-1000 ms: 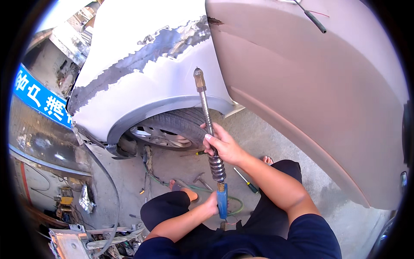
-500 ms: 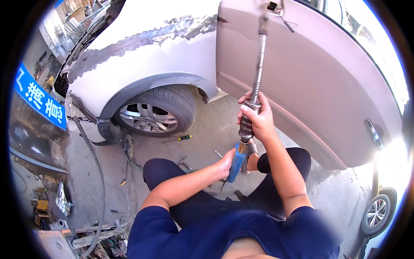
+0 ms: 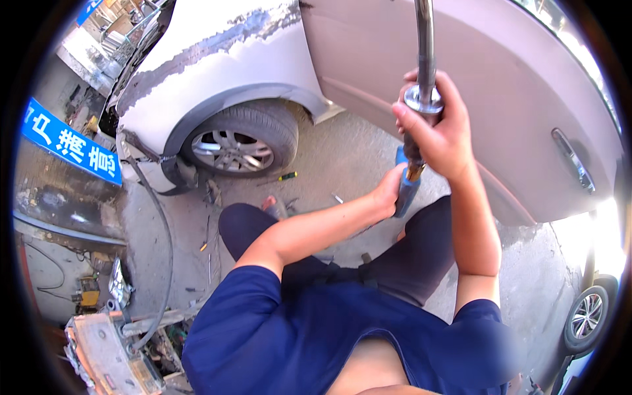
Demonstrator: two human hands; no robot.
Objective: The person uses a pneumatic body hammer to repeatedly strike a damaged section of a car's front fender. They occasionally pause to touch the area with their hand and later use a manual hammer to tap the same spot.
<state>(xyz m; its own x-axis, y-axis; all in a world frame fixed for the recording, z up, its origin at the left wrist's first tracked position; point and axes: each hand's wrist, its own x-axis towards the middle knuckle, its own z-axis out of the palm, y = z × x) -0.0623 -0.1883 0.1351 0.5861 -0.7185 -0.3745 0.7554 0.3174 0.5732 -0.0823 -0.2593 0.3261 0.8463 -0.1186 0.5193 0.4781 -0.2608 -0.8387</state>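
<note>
Head view: blue sign (image 3: 70,149), far left.

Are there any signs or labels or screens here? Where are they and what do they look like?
Blue sign: far left, beside the car's front wheel; a long slanted rectangle, bright blue with white characters.
Blue sign corner: top left edge, only a small blue piece shows.
No screens or packages that I can make out.

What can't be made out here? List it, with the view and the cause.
Head view only:
- Tip of the metal rod: cut off by the top edge.
- Rod's weight under the right hand: mostly covered by its fingers.
- Blue handle: partly wrapped by the left hand.
- Small tools on the floor: too small to identify.
</note>
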